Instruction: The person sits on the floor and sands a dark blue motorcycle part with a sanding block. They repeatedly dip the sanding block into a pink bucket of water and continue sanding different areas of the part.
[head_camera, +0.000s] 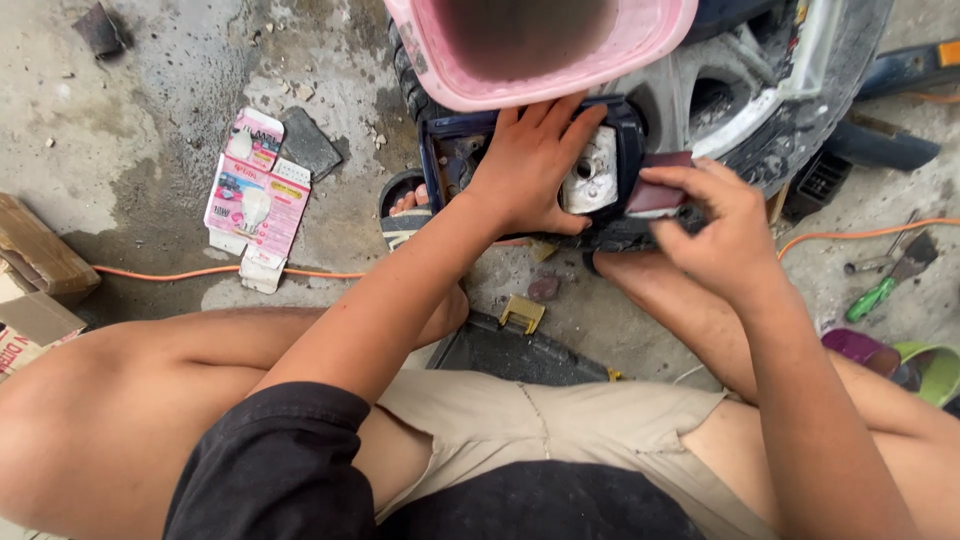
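Light: I see even, soft daylight, bright overall | Shadows: faint, diffuse, darkest under the pink tub (540, 45) at top | Glare: mild sheen on the metal plate (592, 172) and wet concrete floor (150, 140) | Focus: tub rim soft, right hand (715, 225) slightly smeared | Edges: wide-angle bending at the corners

flattened pink carton (255, 200) | orange cable (220, 272) | green-handled screwdriver (872, 298) | pink tub (540, 50) | cardboard box (40, 255)
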